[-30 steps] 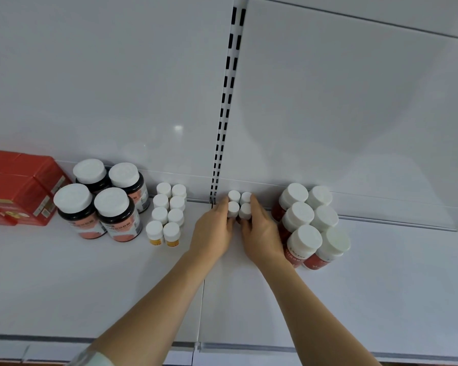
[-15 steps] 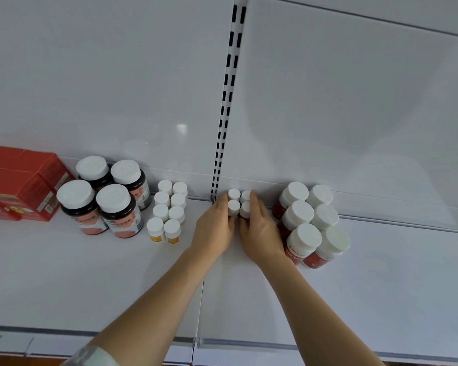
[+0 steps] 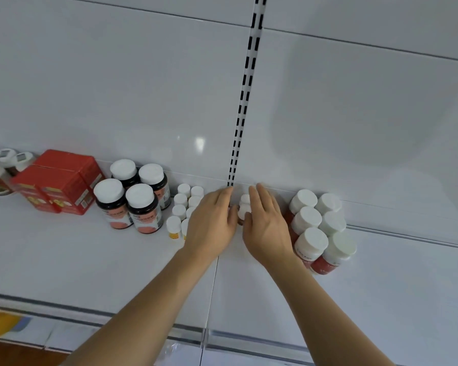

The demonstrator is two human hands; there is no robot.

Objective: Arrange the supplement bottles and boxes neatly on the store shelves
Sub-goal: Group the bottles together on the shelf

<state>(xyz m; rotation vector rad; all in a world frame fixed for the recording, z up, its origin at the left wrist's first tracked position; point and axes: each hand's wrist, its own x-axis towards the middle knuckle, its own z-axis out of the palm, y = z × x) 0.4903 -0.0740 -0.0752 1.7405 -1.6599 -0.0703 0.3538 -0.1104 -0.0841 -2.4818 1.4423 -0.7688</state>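
At the near edge, both forearms reach in over the white shelf (image 3: 117, 260) toward its back panel. Farther in, the left hand (image 3: 212, 220) and the right hand (image 3: 267, 228) lie side by side with fingers nearly straight, flanking a cluster of small white-capped bottles (image 3: 245, 204); the palms press in on the cluster from either side, and the thumbs appear to touch its near face. How many bottles stand between the hands I cannot tell, since only a couple of caps show. Just left of the left hand, the yellow-labelled small bottles (image 3: 179, 207) stand in two tidy columns, partly hidden by that hand, then four large dark bottles (image 3: 127, 204) in a square, then the red boxes (image 3: 56, 183) stacked together. More jars (image 3: 3, 165) sit at the far left, too cut off to read. Just right of the right hand, red bottles with white caps (image 3: 317, 228) stand in two columns running near to far. Judging by this, most groups already look squared up; the cluster between the hands seems the one being tightened, and much of the shelf to the right holds nothing yet.
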